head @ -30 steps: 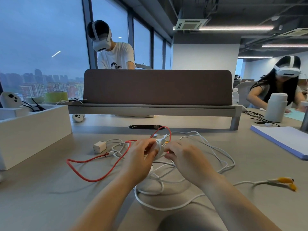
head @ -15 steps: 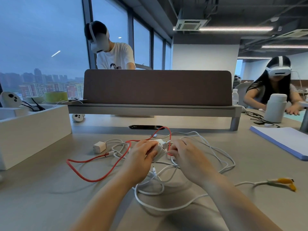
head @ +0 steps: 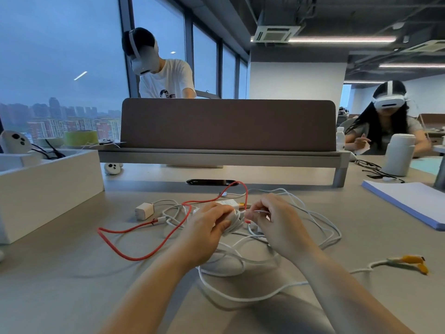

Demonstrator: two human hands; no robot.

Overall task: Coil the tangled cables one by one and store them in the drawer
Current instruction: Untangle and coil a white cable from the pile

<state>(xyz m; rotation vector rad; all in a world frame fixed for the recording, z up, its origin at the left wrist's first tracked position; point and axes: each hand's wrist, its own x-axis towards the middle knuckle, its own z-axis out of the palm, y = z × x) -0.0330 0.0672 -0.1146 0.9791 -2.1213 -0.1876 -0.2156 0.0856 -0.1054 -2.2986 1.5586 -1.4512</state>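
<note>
My left hand (head: 208,227) is closed around a small bundle of white cable (head: 234,219) at tabletop (head: 60,273) centre, anchoring the finished turns. At its 3 o'clock, my right hand (head: 277,221) pinches a thin white strand, apparently to feed the next turn. The red cable (head: 134,254) trails toward 9 o'clock, crossing the white loops. The drawer cannot be identified.

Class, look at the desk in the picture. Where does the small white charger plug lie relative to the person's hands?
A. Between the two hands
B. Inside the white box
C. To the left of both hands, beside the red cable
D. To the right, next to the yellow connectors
C: the white charger plug sits on the desk left of the left hand and right hand, close to the red cable.
</note>
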